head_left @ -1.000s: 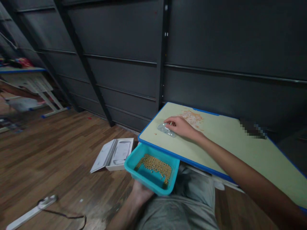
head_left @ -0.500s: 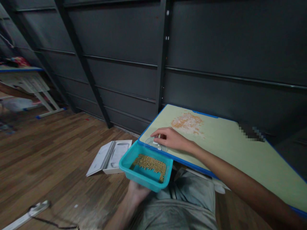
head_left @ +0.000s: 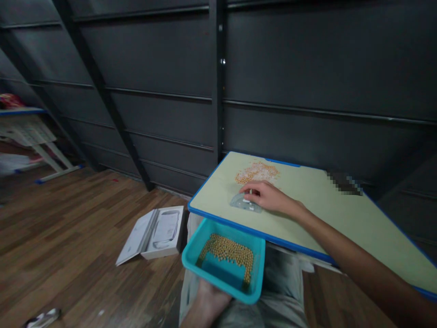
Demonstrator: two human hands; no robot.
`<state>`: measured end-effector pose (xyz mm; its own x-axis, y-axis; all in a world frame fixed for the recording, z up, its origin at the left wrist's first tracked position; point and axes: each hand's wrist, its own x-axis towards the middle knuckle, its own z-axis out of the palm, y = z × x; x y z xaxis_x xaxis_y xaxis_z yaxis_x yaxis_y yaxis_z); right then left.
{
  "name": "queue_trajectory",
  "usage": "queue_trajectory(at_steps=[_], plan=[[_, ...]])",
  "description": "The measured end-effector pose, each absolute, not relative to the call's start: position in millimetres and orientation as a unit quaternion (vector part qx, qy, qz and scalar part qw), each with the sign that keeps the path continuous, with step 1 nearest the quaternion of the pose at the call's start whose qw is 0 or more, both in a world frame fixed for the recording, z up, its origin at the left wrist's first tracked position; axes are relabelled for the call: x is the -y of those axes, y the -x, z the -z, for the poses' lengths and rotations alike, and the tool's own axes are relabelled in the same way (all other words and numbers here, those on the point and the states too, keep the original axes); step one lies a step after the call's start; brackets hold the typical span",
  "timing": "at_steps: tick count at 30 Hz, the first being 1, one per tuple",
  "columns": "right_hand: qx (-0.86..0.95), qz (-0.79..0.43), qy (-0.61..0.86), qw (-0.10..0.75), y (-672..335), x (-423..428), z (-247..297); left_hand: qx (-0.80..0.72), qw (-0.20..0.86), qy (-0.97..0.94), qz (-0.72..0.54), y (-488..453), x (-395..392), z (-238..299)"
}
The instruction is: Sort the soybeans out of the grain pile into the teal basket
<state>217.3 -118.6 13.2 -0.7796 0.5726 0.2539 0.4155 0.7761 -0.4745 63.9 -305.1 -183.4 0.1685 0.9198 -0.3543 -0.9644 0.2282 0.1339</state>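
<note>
My left hand [head_left: 211,300] grips a teal plastic tray [head_left: 221,277] from below, its fingers mostly hidden under the base. Round yellow-brown beans [head_left: 227,248] lie in the tray, banked along its far and right sides. On the light green tabletop [head_left: 307,218], my right hand [head_left: 264,195] is closed on a clear half-round protractor [head_left: 241,202], which rests on or just above the surface. Behind that hand, a loose heap of yellow beans and whitish grains [head_left: 257,172] is spread on the table.
An open white box [head_left: 165,232] lies to the left of the tray. A blurred dark object [head_left: 344,183] sits at the table's far right edge. Dark wall panels [head_left: 153,59] rise behind the table. Another desk [head_left: 27,123] stands far left on the wooden floor.
My right hand has moved the protractor from the table's near edge inward, closer to the heap. The tray now sits slightly lower and further right, just off the table edge.
</note>
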Motion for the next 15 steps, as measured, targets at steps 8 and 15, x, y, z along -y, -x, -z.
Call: queue_trajectory(at_steps=[8, 15], plan=[[0.935, -0.190, 0.263, 0.143, -278, 127, -32, -0.187, 0.775, 0.062, -0.600, -92, 318, 183], [0.939, -0.158, 0.264, 0.153, -272, 104, -25, -0.195, 0.767, 0.069, -0.608, -89, 315, 195]])
